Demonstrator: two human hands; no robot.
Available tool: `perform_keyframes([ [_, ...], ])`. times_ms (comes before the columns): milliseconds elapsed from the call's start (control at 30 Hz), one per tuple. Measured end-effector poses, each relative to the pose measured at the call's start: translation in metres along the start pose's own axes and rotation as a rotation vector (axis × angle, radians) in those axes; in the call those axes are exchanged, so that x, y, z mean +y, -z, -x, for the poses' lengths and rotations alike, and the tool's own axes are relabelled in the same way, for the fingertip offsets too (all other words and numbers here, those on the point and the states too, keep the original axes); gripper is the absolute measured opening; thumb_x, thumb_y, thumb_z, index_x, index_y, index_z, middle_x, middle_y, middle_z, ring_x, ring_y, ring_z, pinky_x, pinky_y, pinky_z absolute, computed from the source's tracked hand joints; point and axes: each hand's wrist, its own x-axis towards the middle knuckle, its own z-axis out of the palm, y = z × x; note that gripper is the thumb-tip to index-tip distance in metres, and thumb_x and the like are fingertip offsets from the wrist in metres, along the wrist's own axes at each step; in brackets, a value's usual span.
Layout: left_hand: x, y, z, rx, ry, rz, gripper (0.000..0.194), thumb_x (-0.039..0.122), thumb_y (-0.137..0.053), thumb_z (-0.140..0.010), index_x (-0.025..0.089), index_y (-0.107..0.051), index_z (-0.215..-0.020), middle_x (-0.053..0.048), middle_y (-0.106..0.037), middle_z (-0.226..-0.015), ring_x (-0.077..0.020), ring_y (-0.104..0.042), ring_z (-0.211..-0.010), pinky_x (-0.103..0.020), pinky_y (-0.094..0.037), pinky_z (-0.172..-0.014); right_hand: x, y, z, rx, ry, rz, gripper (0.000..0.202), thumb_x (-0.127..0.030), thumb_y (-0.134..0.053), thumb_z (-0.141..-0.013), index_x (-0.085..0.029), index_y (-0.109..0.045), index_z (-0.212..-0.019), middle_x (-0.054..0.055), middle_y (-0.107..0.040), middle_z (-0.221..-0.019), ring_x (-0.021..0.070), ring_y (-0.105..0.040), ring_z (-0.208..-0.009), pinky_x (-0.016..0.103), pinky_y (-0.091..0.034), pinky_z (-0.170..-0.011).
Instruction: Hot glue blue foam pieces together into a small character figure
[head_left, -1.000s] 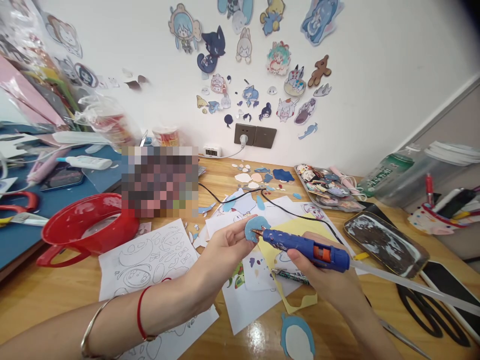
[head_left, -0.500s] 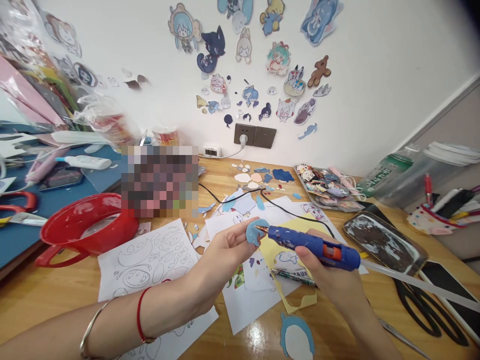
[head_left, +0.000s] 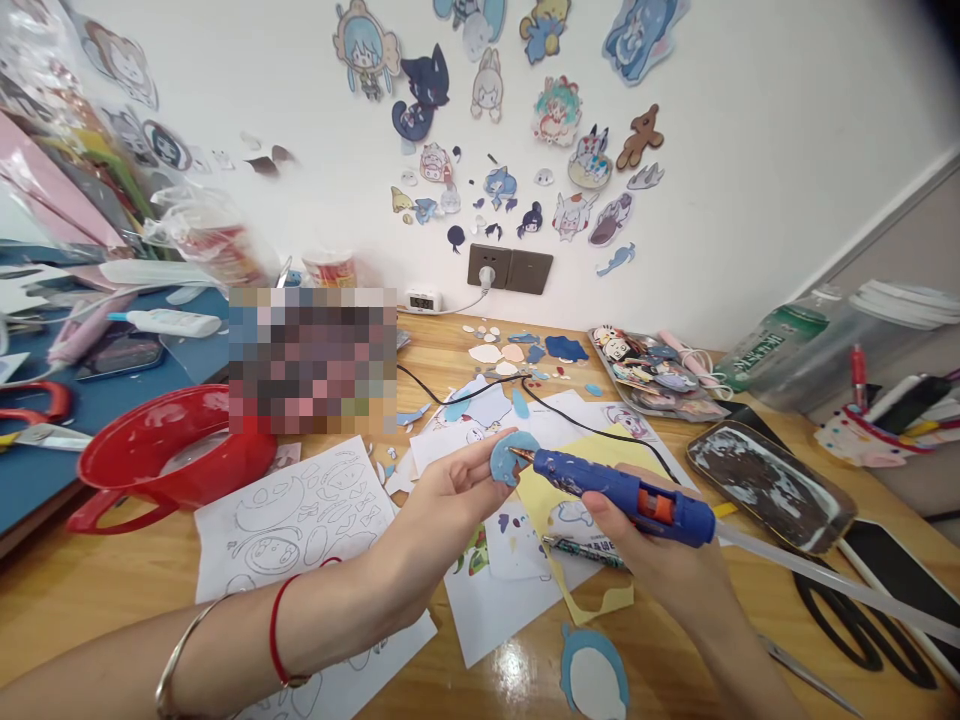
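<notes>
Between the fingertips of my left hand [head_left: 457, 500] is a small light-blue crescent-shaped foam piece [head_left: 506, 458]. My right hand [head_left: 652, 540] grips a blue hot glue gun [head_left: 619, 490], with a long translucent glue stick [head_left: 832, 578] running out of its back. The gun's copper-coloured nozzle [head_left: 524, 455] is at the inner edge of the crescent; whether it touches I cannot tell. Below the hands, a blue and white foam cutout [head_left: 596, 675] lies on the wooden table. A patterned pen [head_left: 585, 552] rests on papers under the gun.
Line-drawn paper sheets [head_left: 300, 530] and a red bowl with a handle [head_left: 172, 460] are at the left. To the right stand a dark glue-smeared tray [head_left: 769, 485], black-handled scissors [head_left: 840, 625] and a tray of cutouts [head_left: 652, 370]. A black cord [head_left: 592, 420] crosses the papers behind the hands.
The crescent piece has tilted slightly in my left fingers and shows more of its face. The glue gun has shifted a little left, its nozzle still at the piece.
</notes>
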Motion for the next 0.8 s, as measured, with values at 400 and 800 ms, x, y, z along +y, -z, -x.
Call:
perform_keyframes([
  [400, -0.0032, 0.0032, -0.0018, 0.018, -0.008, 0.002, 0.045, 0.005, -0.044, -0.081, 0.026, -0.052, -0.121, 0.001, -0.058, -0.122, -0.0171, -0.05, -0.113, -0.033, -0.032, -0.102, 0.0006, 0.0074, -0.0053, 0.023, 0.066, -0.001, 0.035, -0.044, -0.053, -0.078, -0.022, -0.04, -0.053, -0.005, -0.038, -0.051, 0.0121, -0.04, -0.047, 0.026, -0.031, -0.046],
  [800, -0.0017, 0.0022, -0.0007, 0.05, -0.009, -0.025, 0.048, 0.004, -0.044, -0.078, 0.027, -0.053, -0.12, 0.002, -0.057, -0.123, -0.0177, -0.048, -0.115, -0.03, -0.033, -0.099, 0.002, 0.0046, -0.0018, 0.081, 0.033, 0.054, 0.024, -0.044, -0.058, -0.075, -0.023, -0.056, -0.063, -0.003, -0.053, -0.051, 0.0141, -0.047, -0.044, 0.027, -0.036, -0.042],
])
